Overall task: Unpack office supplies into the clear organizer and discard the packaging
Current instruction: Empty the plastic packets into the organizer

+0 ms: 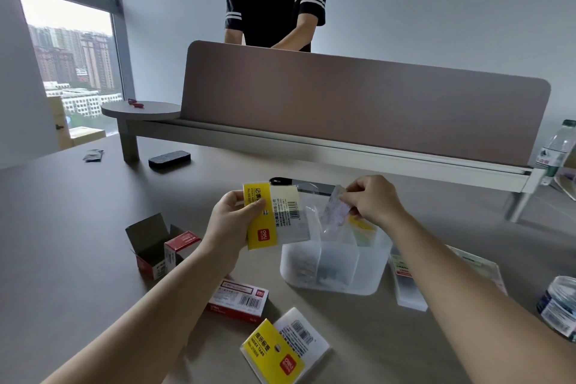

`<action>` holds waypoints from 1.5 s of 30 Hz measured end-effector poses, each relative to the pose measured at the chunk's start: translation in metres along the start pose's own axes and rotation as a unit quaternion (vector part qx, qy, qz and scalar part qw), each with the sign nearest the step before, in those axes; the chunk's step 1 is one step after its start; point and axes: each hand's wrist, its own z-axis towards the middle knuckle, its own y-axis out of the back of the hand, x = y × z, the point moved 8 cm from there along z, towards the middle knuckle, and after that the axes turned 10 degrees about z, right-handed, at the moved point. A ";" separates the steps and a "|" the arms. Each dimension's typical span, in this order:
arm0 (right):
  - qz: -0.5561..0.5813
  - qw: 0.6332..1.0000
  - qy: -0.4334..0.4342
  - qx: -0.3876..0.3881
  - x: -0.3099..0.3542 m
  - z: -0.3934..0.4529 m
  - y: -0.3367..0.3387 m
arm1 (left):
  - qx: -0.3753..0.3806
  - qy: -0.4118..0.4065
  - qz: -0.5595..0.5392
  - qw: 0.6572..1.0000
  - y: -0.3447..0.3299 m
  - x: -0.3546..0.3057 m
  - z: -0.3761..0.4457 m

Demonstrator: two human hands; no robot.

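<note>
A yellow-labelled packet (276,215) is gripped by the left hand (232,221) above the clear organizer (335,262) on the surface. Its clear wrapper (335,212) is pinched by the right hand (371,199). The wrapper is best pulled off steadily while the packet is held firm.

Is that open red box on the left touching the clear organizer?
Apart. The head view shows bare tabletop and the left forearm between the open red box and the clear organizer.
</note>
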 end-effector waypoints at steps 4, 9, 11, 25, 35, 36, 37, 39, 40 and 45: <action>-0.043 0.998 0.022 0.030 0.000 0.002 -0.016 | 0.002 0.007 -0.005 1.000 0.001 0.006 0.003; -0.011 0.998 0.041 0.042 0.000 -0.004 -0.016 | 0.011 0.009 -0.005 1.000 0.000 0.009 0.001; 0.035 0.997 0.073 0.006 0.008 -0.011 -0.006 | 0.011 0.003 -0.005 1.000 0.000 0.007 0.000; 0.051 0.983 0.151 0.090 0.034 -0.064 -0.022 | 0.009 -0.070 0.053 0.996 -0.022 -0.011 -0.020; 0.066 0.983 0.109 0.135 0.027 -0.063 -0.022 | 0.032 -0.077 -0.010 0.996 -0.020 -0.014 -0.018; 0.078 0.981 0.098 0.148 0.027 -0.064 -0.022 | 0.029 -0.082 -0.011 0.996 -0.020 -0.016 -0.018; 0.081 0.980 0.089 0.159 0.027 -0.064 -0.023 | 0.024 -0.086 -0.011 0.996 -0.020 -0.018 -0.017; 0.082 0.979 0.074 0.172 0.027 -0.065 -0.024 | 0.014 -0.092 -0.011 0.996 -0.019 -0.021 -0.017; 0.087 0.979 0.070 0.171 0.027 -0.065 -0.024 | 0.010 -0.095 -0.009 0.995 -0.020 -0.022 -0.016; 0.111 0.982 0.068 0.139 0.026 -0.057 -0.017 | 0.014 -0.096 -0.007 0.995 -0.025 -0.025 -0.012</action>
